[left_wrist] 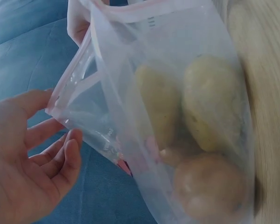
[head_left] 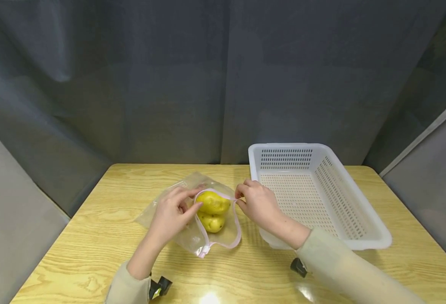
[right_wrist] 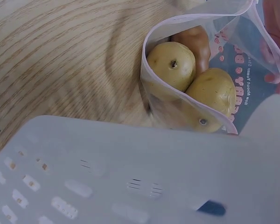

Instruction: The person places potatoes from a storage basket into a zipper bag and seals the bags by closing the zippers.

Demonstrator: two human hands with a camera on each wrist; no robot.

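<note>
A clear plastic zipper bag (head_left: 228, 236) with a pink rim stands on the table, its mouth open toward the viewer. Inside are yellow potatoes (head_left: 213, 202) and a browner round item (right_wrist: 196, 46), whose kind is unclear. My left hand (head_left: 171, 211) holds the left side of the rim, thumb and index finger at the edge; in the left wrist view the other fingers of that hand (left_wrist: 28, 158) curl loosely. At the opposite side, my right hand (head_left: 258, 200) pinches the rim between thumb and fingers. A pink slider (head_left: 204, 252) sits at the near corner.
To the right stands a white perforated plastic basket (head_left: 295, 194), with my right forearm over its near left part. The wooden table (head_left: 93, 236) lies beneath everything. Dark curtains (head_left: 169, 84) hang behind. Small black objects (head_left: 298, 267) show near the forearms.
</note>
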